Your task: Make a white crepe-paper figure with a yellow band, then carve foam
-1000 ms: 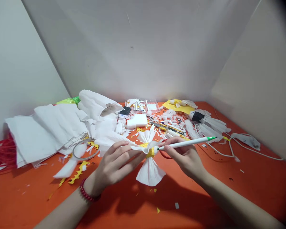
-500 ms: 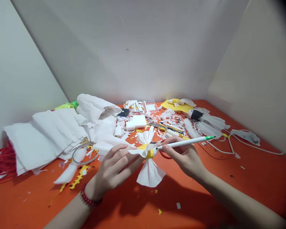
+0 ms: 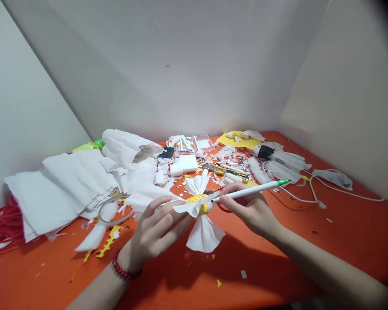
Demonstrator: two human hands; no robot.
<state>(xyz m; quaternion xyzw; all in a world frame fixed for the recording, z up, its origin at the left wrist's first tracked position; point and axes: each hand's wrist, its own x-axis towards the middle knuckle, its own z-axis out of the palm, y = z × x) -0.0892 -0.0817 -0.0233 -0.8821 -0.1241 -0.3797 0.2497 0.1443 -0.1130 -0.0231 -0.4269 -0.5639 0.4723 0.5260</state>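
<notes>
A small craft figure (image 3: pixel 204 234) with a yellow scaly-looking body and white crepe paper fins hangs above the orange table. My left hand (image 3: pixel 160 226) grips it from the left, its fingers partly behind the paper. In my right hand (image 3: pixel 248 209) is a white marker with a green end (image 3: pixel 258 188), held between thumb and fingers. The marker's tip touches or nearly touches the white part at the figure's right side. Just behind my right fingers shows a red scissor handle (image 3: pixel 224 208).
White crepe paper (image 3: pixel 74 185) lies at left, above red cord (image 3: pixel 6 226). A cutter knife (image 3: pixel 220 170), a white foam block (image 3: pixel 184 165) and scraps litter the table's middle. At right rest a black-and-white paper figure (image 3: pixel 278 157) and white cord (image 3: pixel 317 196). Walls enclose the back and sides.
The view has shifted slightly. Both hands keep their hold on the figure and the marker, and the marker's tip stays at the figure's white end.
</notes>
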